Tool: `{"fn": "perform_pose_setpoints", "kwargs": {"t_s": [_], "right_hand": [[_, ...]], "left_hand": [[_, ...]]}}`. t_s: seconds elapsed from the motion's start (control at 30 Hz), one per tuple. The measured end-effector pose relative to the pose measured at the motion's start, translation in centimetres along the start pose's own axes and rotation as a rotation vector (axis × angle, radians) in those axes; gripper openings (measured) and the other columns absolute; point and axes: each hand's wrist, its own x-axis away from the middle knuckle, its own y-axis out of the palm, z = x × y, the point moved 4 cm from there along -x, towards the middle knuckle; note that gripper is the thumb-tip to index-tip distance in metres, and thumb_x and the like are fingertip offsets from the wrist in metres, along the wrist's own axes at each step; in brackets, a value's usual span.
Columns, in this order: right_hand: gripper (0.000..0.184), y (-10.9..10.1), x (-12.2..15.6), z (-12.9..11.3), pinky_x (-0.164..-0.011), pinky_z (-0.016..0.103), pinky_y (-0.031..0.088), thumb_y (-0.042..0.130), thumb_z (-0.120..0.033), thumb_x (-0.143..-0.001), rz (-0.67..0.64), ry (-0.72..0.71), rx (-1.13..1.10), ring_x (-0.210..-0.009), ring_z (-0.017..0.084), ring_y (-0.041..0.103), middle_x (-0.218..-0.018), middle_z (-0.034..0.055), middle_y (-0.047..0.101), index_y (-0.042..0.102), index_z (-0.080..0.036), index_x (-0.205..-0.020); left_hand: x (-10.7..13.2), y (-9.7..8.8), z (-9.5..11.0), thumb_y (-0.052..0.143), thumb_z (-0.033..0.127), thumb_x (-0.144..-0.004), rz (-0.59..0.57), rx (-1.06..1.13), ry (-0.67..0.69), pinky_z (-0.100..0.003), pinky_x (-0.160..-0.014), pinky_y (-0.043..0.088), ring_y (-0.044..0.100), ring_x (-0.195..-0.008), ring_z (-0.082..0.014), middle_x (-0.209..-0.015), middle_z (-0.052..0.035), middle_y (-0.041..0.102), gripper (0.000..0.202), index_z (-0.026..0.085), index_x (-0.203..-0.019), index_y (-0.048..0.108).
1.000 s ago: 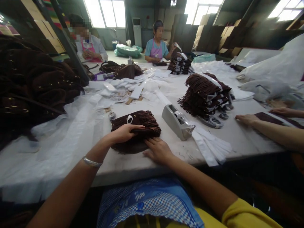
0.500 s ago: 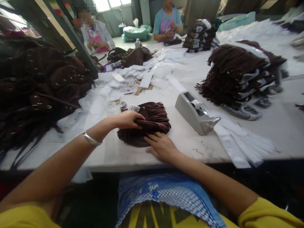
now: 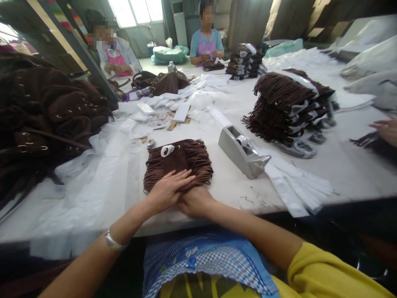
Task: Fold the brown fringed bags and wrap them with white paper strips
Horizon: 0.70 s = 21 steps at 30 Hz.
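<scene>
A dark brown fringed bag (image 3: 174,160) lies flat on the table in front of me, a white-wrapped ring on its upper part. My left hand (image 3: 164,189) rests on the bag's near side with its fingers stretched out. At the near edge, my right hand (image 3: 197,202) lies partly beneath the left one. Its fingertips are hidden by the left hand and the bag. A grey tape dispenser (image 3: 240,153) stands to the right of the bag, with fanned white paper strips (image 3: 294,184) beside it.
Stacked fringed bags (image 3: 283,103) stand at the back right. A heap of brown bags (image 3: 46,107) fills the left side, near white sheets (image 3: 89,178). Two people in pink aprons sit across the table (image 3: 229,190). Another person's hand (image 3: 387,130) shows at the right edge.
The bag's lifted flap now lies flat, showing the ringed side. My left hand has let go of it and moved to the near side. The view has shifted, revealing another person's hand at right.
</scene>
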Motion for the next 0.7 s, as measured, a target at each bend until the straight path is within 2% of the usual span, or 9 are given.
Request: {"fn": "perform_pose_setpoints", "kwargs": {"t_s": [0.1,0.17,0.27,0.33,0.43,0.5,0.6,0.63,0.7], "right_hand": [[0.046,0.6,-0.4,-0.3,-0.090,0.039,0.051,0.049,-0.049,-0.093,-0.085,0.017,0.011,-0.106,0.032,0.065,-0.113,0.0147,0.071,0.070,-0.014,-0.116],[0.050,1.0,-0.7,-0.5,-0.091,0.039,0.051,0.050,-0.052,-0.092,-0.080,0.012,0.015,-0.108,0.032,0.065,-0.116,0.0148,0.070,0.068,-0.014,-0.120],[0.067,1.2,-0.6,-0.8,-0.096,0.038,0.048,0.056,-0.062,-0.086,-0.033,-0.031,0.033,-0.116,0.032,0.060,-0.125,0.0183,0.064,0.061,-0.010,-0.128],[0.070,1.0,0.2,-1.2,-0.097,0.039,0.047,0.060,-0.064,-0.083,-0.034,-0.087,0.060,-0.115,0.033,0.060,-0.121,0.0205,0.066,0.064,-0.007,-0.124],[0.042,-0.2,2.9,-2.1,-0.099,0.038,0.046,0.062,-0.047,-0.089,-0.002,-0.275,0.071,-0.112,0.028,0.062,-0.116,0.0145,0.069,0.068,-0.013,-0.113],[0.025,-1.8,4.8,-1.9,-0.098,0.033,0.048,0.057,-0.034,-0.094,0.103,-0.333,0.033,-0.107,0.022,0.064,-0.114,0.0090,0.071,0.068,-0.017,-0.109],[0.024,-4.2,6.5,0.3,-0.102,0.035,0.047,0.053,-0.025,-0.097,0.301,-0.246,0.045,-0.114,0.020,0.061,-0.121,0.0085,0.068,0.066,-0.018,-0.116],[0.027,-4.7,6.6,1.3,-0.106,0.039,0.045,0.053,-0.024,-0.096,0.328,-0.227,0.081,-0.122,0.022,0.057,-0.128,0.0092,0.065,0.064,-0.018,-0.121],[0.033,-5.4,6.4,3.3,-0.108,0.045,0.042,0.054,-0.020,-0.096,0.296,-0.241,0.152,-0.131,0.023,0.049,-0.135,0.0083,0.060,0.061,-0.021,-0.128]], "left_hand": [[-0.4,0.1,-0.2,0.042,0.006,-0.082,-0.015,0.059,0.061,-0.042,-0.118,0.026,0.034,-0.142,-0.0174,-0.152,0.0015,0.041,0.066,0.031,-0.143,0.044],[-0.3,0.3,-0.6,0.041,0.007,-0.085,-0.006,0.122,0.100,-0.042,-0.119,0.024,0.033,-0.142,-0.0173,-0.151,0.0014,0.042,0.063,0.031,-0.143,0.044],[0.4,0.7,-1.2,0.042,0.017,-0.093,0.027,0.191,0.133,-0.045,-0.119,0.021,0.030,-0.143,-0.0194,-0.152,-0.0001,0.041,0.053,0.031,-0.145,0.041],[0.9,0.9,-1.4,0.044,0.027,-0.097,0.031,0.187,0.141,-0.048,-0.119,0.019,0.028,-0.144,-0.0216,-0.153,-0.0021,0.040,0.050,0.031,-0.147,0.038],[1.4,1.3,-1.1,0.044,0.035,-0.099,0.001,0.090,0.157,-0.052,-0.119,0.017,0.026,-0.145,-0.0245,-0.155,-0.0027,0.035,0.050,0.032,-0.147,0.036],[1.7,1.6,-0.6,0.046,0.037,-0.098,0.015,-0.006,0.168,-0.053,-0.119,0.017,0.026,-0.145,-0.0256,-0.156,-0.0018,0.033,0.050,0.035,-0.146,0.037],[2.0,2.1,0.2,0.051,0.039,-0.096,0.090,-0.128,0.173,-0.054,-0.119,0.016,0.025,-0.146,-0.0266,-0.157,-0.0019,0.032,0.052,0.035,-0.146,0.038],[2.1,2.2,0.4,0.051,0.038,-0.096,0.113,-0.155,0.170,-0.054,-0.119,0.017,0.025,-0.146,-0.0269,-0.157,-0.0025,0.031,0.052,0.034,-0.146,0.038],[2.4,2.3,0.7,0.052,0.036,-0.096,0.161,-0.185,0.164,-0.054,-0.118,0.020,0.026,-0.145,-0.0275,-0.159,-0.0041,0.027,0.051,0.034,-0.145,0.040]]}}
